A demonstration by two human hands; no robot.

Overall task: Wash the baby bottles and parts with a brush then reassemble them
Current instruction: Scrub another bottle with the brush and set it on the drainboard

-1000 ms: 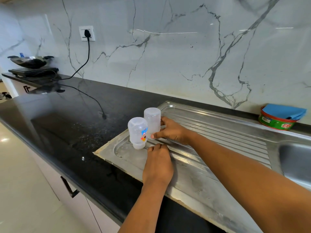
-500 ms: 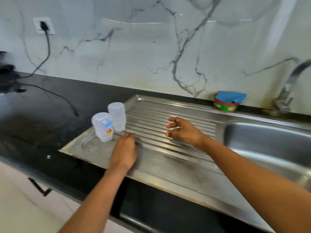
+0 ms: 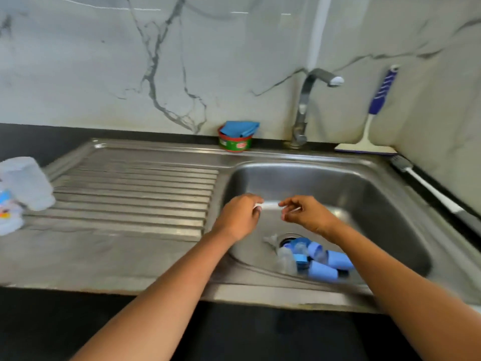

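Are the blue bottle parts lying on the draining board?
No, the blue parts lie inside the sink basin, beside its drain.

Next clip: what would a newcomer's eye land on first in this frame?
Two bare hands, the left hand and the right hand, hover over the stainless steel sink basin; blur hides whether they hold anything. Below them, by the drain, lies a cluster of light blue plastic caps and clear bottle parts. At the far left, two translucent baby bottles sit on the ribbed steel drainboard.
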